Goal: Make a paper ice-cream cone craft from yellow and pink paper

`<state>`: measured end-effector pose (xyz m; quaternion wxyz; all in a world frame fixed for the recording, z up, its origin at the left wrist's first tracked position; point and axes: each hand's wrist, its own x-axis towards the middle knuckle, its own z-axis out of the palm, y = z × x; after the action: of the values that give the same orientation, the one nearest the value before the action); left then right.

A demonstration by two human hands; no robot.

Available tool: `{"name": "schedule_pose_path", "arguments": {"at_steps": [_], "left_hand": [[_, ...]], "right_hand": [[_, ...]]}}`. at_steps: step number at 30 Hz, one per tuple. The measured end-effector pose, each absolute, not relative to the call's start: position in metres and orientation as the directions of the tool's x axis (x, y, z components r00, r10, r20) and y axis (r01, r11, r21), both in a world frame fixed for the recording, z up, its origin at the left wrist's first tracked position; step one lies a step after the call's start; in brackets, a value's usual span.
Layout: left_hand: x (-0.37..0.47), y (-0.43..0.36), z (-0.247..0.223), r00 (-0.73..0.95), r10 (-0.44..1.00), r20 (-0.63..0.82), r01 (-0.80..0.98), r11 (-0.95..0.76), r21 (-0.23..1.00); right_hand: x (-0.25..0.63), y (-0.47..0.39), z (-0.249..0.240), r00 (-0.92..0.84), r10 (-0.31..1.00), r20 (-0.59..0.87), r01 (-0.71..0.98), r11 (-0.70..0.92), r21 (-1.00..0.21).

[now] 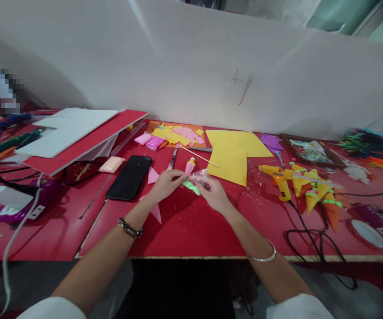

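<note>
My left hand [167,184] and my right hand [214,194] meet over the red table [191,230]. Between them is a small clear plastic packet [198,176], pinched by the fingers of both hands. What the packet contains is too small to tell. Bright green material [191,188] shows just below it; whether it lies on the table or hangs from the packet I cannot tell. Just beyond my fingers is a small pink cone [190,165] with a yellow top. Pink paper pieces [156,212] lie beside and under my left wrist.
A black phone [129,178] lies left of my hands, near a stack of boards [75,128]. Yellow sheets [228,164], a cutter knife [173,158] and a thin stick [199,156] lie ahead. Rightward are a yellow glue gun [279,179], its black cable and several yellow cones [311,188].
</note>
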<state>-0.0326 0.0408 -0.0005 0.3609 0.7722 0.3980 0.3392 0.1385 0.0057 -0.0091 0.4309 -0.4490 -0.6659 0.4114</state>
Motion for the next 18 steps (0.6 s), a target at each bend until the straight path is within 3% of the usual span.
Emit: {"name": "schedule_pose_path", "arguments": {"at_steps": [11, 16, 18], "left_hand": [[-0.032, 0.040, 0.000, 0.419, 0.848, 0.324, 0.368, -0.485, 0.793], [-0.021, 0.031, 0.003, 0.212, 0.843, 0.495, 0.480, -0.531, 0.699], [-0.016, 0.027, 0.003, 0.256, 0.810, 0.528, 0.471, -0.581, 0.664]], "right_hand": [[0.136, 0.003, -0.007, -0.258, 0.947, 0.192, 0.350, 0.277, -0.895], [0.134, 0.003, -0.006, -0.271, 0.904, 0.331, 0.397, 0.418, -0.817], [0.132, 0.003, -0.006, -0.344, 0.862, 0.373, 0.413, 0.495, -0.764]]}}
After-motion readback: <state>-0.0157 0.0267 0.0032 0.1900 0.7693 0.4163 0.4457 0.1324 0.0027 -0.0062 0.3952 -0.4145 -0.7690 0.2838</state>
